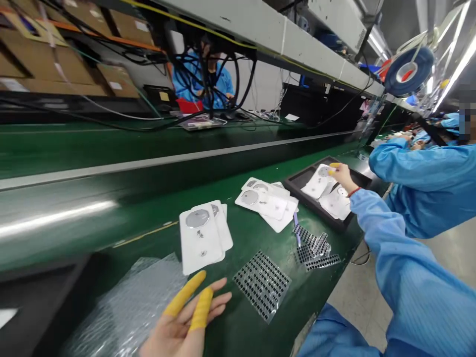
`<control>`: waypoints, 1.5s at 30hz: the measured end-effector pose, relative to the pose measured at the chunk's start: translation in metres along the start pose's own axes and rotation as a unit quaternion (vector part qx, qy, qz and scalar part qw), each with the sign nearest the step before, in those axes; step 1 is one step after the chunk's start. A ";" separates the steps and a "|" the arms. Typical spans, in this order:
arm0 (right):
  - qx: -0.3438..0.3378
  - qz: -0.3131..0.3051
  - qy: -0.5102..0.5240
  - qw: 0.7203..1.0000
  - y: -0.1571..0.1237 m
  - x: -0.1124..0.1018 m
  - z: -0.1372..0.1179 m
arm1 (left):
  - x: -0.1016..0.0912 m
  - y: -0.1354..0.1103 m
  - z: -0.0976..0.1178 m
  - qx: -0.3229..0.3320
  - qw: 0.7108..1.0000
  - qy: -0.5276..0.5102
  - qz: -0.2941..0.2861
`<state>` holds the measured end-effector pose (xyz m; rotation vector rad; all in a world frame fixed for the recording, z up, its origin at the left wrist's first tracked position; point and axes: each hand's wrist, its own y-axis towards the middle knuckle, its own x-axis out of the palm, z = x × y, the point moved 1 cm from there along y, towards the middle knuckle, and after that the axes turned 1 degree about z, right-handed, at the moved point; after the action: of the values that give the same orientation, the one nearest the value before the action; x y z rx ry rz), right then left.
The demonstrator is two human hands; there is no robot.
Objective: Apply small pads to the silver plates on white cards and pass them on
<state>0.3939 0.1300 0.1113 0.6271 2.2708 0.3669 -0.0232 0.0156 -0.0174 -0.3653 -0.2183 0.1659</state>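
Note:
My left hand (188, 322) lies palm up near the bench's front edge, fingers stretched out and empty, with yellow finger cots on two fingers. It is between a sheet of bubble wrap (130, 307) and a sheet of small black dots (262, 282). Just beyond it lies a small stack of white cards (203, 235) with round grey windows. My right hand (341, 174), in a blue sleeve and with a yellow cot on one finger, reaches into a black tray (297, 183) and pinches the top white card (320, 181) there.
Another pile of white cards (267, 203) lies mid-bench, with more dot sheets (314, 248) near the front edge. A green conveyor (111, 144) runs behind. A person in blue (427, 178) works at my right, another sits across (213, 79). A tape reel (409, 69) hangs overhead.

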 end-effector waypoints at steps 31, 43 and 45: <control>-0.455 -0.329 0.107 0.821 -0.211 0.095 -0.079 | 0.024 -0.021 -0.002 -0.126 0.977 -0.036 -0.168; -0.377 -0.314 0.087 0.867 -0.227 0.143 -0.078 | 0.018 -0.013 -0.015 -0.045 0.992 0.009 -0.119; -0.386 -0.307 0.081 0.866 -0.229 0.147 -0.077 | 0.016 -0.012 -0.018 -0.014 0.991 0.070 -0.112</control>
<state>0.1745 0.0107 -0.0213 -0.5457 2.0778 0.9450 -0.0026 0.0014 -0.0260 -0.3759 -0.1219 -0.0845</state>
